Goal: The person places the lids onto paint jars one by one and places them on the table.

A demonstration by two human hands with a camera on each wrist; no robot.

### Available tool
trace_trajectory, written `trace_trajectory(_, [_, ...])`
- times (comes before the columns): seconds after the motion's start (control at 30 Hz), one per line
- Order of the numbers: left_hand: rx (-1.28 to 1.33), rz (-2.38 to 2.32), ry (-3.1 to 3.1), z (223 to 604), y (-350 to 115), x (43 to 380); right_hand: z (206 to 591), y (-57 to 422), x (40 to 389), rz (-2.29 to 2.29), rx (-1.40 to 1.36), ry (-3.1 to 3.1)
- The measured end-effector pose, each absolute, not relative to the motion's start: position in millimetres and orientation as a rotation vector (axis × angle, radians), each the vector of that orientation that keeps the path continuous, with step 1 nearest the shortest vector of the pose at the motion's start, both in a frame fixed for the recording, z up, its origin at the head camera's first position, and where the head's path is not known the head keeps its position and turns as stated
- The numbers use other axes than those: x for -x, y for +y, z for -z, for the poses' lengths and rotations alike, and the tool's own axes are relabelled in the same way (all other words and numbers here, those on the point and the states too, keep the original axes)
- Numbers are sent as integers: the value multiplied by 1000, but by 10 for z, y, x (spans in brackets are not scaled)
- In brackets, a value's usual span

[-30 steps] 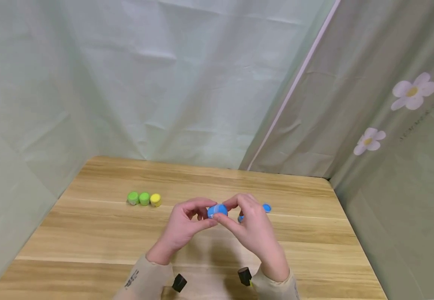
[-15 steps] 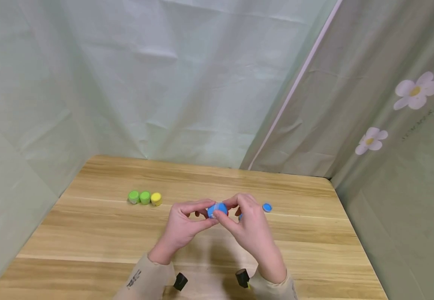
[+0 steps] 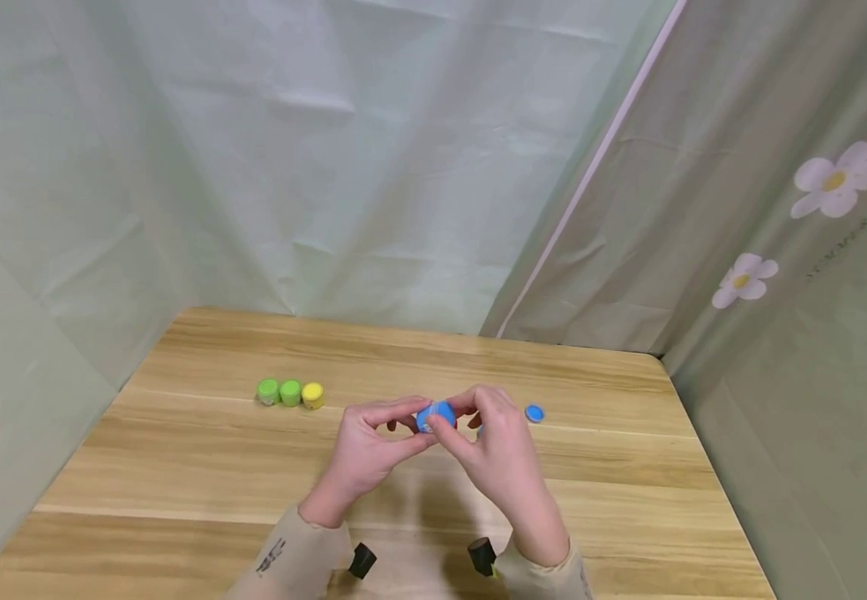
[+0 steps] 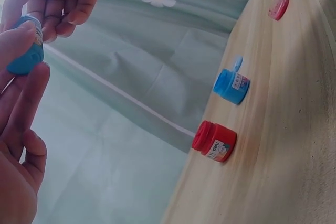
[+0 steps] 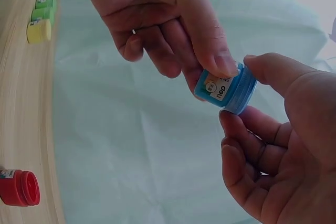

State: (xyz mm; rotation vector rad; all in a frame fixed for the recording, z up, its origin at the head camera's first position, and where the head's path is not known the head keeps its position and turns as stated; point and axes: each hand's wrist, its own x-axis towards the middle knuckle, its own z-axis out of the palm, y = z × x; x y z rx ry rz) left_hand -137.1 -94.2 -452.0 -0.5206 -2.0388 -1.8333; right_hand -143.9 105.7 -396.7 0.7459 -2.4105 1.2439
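Both hands hold a small blue paint jar (image 3: 436, 416) above the table. My left hand (image 3: 373, 443) grips its labelled body with thumb and fingers. My right hand (image 3: 507, 450) pinches the blue lid (image 5: 242, 88) at the other end between thumb and fingertips. In the left wrist view, an open red jar (image 4: 216, 141) and an open blue jar (image 4: 232, 86) stand on the table beyond the hands. A red lid (image 4: 279, 6) lies there too. The head view has these mostly hidden behind the hands, with a loose blue lid (image 3: 534, 413) to their right.
Two green jars (image 3: 268, 392) and a yellow jar (image 3: 313, 396) stand in a row at the back left of the wooden table (image 3: 201, 467). Pale curtains (image 3: 373, 167) enclose the table's back and sides. A small black block (image 3: 362, 560) sits at the left wrist.
The hands stay almost in place around the blue jar, which is turned slightly. The whole head view has shifted a little.
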Motion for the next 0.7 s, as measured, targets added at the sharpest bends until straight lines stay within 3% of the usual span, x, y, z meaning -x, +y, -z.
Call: trace_trajectory(0.7, [368, 1842, -2176, 4484, -989, 1392, 3930, 1115, 1444, -1265, -804, -2464])
